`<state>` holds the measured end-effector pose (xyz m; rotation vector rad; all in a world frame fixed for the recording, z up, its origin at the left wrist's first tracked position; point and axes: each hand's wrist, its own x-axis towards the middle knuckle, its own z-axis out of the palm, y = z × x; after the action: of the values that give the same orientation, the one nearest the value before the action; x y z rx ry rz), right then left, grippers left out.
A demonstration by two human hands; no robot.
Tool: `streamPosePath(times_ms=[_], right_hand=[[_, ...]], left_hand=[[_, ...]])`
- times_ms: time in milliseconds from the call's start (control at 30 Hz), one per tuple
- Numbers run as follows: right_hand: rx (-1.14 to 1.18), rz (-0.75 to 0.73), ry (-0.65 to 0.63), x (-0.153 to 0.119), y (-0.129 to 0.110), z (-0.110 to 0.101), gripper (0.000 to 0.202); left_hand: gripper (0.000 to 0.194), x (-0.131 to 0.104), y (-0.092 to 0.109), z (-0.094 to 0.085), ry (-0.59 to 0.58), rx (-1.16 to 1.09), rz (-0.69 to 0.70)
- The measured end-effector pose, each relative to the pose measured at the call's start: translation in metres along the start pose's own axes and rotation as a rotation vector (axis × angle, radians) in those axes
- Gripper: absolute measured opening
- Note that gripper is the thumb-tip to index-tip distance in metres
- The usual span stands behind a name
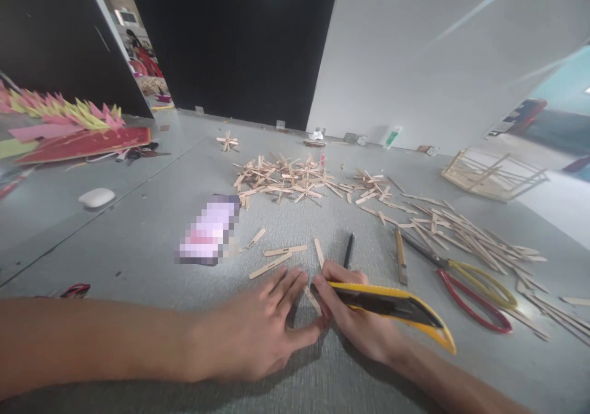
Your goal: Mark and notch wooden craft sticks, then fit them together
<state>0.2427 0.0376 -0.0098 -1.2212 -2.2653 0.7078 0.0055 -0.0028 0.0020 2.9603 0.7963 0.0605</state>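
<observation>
My right hand is closed around a yellow and black utility knife. Its handle points back to the right, and the tip is hidden by my fingers. Just left of it, my left hand rests on the table, thumb and fingertips holding down a wooden craft stick. Another craft stick stretches away beyond my right hand. Ahead of my left fingertips lie slotted craft sticks. A black pen is beyond my right knuckles.
Piled wooden pieces lie at the back, and loose sticks at the right. Scissors and a wooden-handled tool are right of my hands. Leftward are a blurred-out phone and a white mouse. A stick frame stands far right.
</observation>
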Motion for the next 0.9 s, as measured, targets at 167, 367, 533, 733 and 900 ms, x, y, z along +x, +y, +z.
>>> streamPosePath(times_ms=[167,367,533,733,900], right_hand=[[0.061,0.063,-0.068,0.0,0.0,0.0,0.041],[0.069,0.059,-0.085,0.0,-0.002,0.002,0.039],[0.057,0.077,-0.078,-0.002,-0.001,0.004,0.039],[0.039,0.018,-0.11,0.002,-0.01,-0.003,0.035],[0.032,-0.039,-0.134,0.006,-0.018,-0.009,0.037]], left_hand=[[0.065,0.0,0.001,-0.001,0.006,0.027,0.003],[0.065,0.0,0.0,0.001,0.012,0.002,-0.006],[0.064,0.001,-0.001,0.002,-0.01,-0.027,-0.013],[0.064,0.0,-0.001,0.002,-0.032,-0.071,-0.036],[0.062,0.001,0.0,0.0,-0.019,-0.077,-0.051]])
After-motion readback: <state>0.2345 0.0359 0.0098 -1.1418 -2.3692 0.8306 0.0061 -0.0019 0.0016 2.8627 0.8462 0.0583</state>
